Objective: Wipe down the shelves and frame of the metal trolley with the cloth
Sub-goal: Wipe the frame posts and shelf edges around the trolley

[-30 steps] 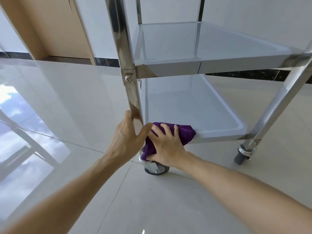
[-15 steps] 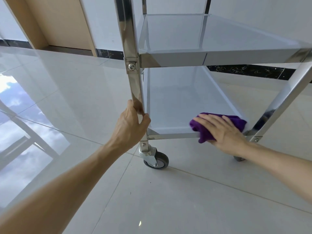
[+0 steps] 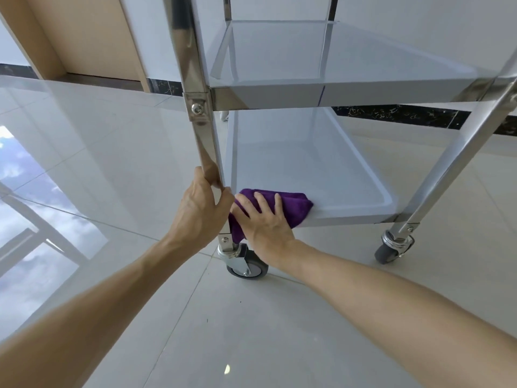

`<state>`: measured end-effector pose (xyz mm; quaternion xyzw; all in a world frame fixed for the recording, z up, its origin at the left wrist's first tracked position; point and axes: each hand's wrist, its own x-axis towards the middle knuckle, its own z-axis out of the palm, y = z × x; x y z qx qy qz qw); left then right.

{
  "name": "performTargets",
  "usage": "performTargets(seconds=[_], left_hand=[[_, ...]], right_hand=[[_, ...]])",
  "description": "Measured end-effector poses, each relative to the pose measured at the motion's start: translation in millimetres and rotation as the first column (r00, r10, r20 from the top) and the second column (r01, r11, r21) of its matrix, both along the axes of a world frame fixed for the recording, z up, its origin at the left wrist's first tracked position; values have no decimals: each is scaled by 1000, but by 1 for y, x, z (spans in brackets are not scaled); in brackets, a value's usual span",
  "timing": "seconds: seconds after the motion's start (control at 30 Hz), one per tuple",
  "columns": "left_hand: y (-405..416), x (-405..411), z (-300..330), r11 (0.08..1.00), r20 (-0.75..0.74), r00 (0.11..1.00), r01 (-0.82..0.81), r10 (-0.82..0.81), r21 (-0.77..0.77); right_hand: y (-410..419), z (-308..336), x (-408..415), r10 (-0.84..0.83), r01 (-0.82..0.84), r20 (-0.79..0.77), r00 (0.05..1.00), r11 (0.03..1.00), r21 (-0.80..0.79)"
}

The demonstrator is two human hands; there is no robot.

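The metal trolley stands in front of me with a middle shelf (image 3: 349, 65) and a bottom shelf (image 3: 307, 163). My left hand (image 3: 202, 211) grips the near left upright post (image 3: 195, 79) just above the bottom shelf. A purple cloth (image 3: 296, 205) lies folded over the near left corner of the bottom shelf's front rim. My right hand (image 3: 264, 222) lies on top of it with fingers spread flat, pressing it against the rim beside the post.
Two grey castor wheels show, one under the near left post (image 3: 247, 266) and one under the near right post (image 3: 391, 249). Glossy pale floor tiles (image 3: 251, 331) surround the trolley. A wooden panel (image 3: 92, 35) and a dark skirting strip (image 3: 405, 116) run along the wall behind.
My right hand slid the purple cloth along the bottom shelf's front rim to the right corner, then back to the left corner by the post. My left hand kept its grip on the post.
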<state>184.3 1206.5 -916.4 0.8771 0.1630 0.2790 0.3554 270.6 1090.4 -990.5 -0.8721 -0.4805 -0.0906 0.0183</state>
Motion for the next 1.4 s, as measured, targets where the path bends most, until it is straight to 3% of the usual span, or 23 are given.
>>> performTargets(seconds=[0.17,0.47,0.6,0.77,0.9,0.97,1.1,1.23,1.3,1.4], left_hand=[[12,-4,2,997,-32,999,43,-41,68],[13,-6,3,989,-34,998,54,-50,137],[13,-9,8,985,-90,995,46,-31,168],[15,-21,23,964,-283,955,-9,87,265],[13,-26,51,927,-590,764,-27,261,374],[10,-25,65,920,-653,704,-4,281,391],[-24,-19,101,906,-581,795,100,176,412],[-93,4,158,919,-273,941,277,-200,280],[-132,23,187,923,-89,939,343,-332,177],[-182,60,218,925,73,923,371,-377,82]], right_hand=[[-39,3,35,109,-103,64,992,991,-89],[-172,21,91,-229,226,16,973,943,-244],[-184,33,88,-257,240,-40,966,940,-244],[-194,55,83,-93,79,-162,982,993,-91],[-203,83,71,-32,83,-391,920,990,115],[-208,101,63,16,104,-471,882,968,228],[-233,142,47,88,188,-567,819,892,410],[-274,170,40,96,233,-584,806,856,462],[-295,181,42,82,250,-570,817,841,479],[-322,189,50,43,270,-547,836,836,478]])
